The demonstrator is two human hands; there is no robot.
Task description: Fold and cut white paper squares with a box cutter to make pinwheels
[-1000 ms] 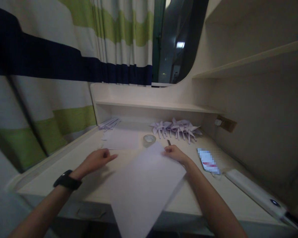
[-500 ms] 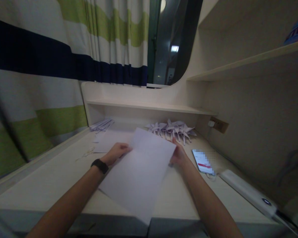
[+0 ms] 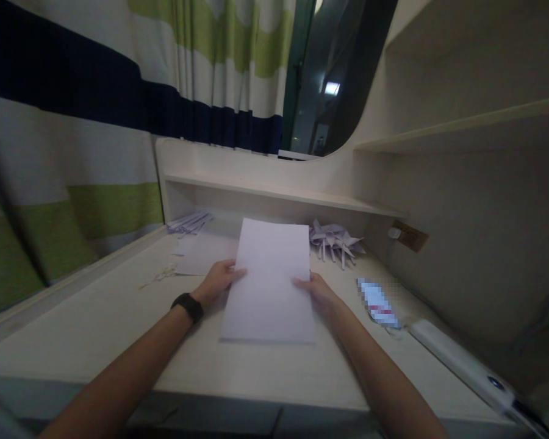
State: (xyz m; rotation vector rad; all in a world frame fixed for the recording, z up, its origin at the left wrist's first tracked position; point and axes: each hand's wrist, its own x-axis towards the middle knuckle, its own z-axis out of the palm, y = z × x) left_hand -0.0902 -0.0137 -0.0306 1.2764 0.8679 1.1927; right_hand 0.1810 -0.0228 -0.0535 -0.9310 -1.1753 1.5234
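Head view shows our left hand [image 3: 217,280] and right hand [image 3: 322,292] gripping opposite long edges of a smooth, rectangular white paper [image 3: 272,274], thumbs on its face, over a pale desk [image 3: 110,323]. Behind it we see sharp-pointed paper pinwheels [image 3: 332,239] at right and slim paper sticks [image 3: 190,222] at left, near a banded fabric curtain [image 3: 112,204].

A broad black band [image 3: 188,306] circles the wrist [image 3: 201,297] just behind the fingers [image 3: 229,264] of the left hand [image 3: 215,282]; farther back from the fingers, both forearms [image 3: 135,356] are bare.
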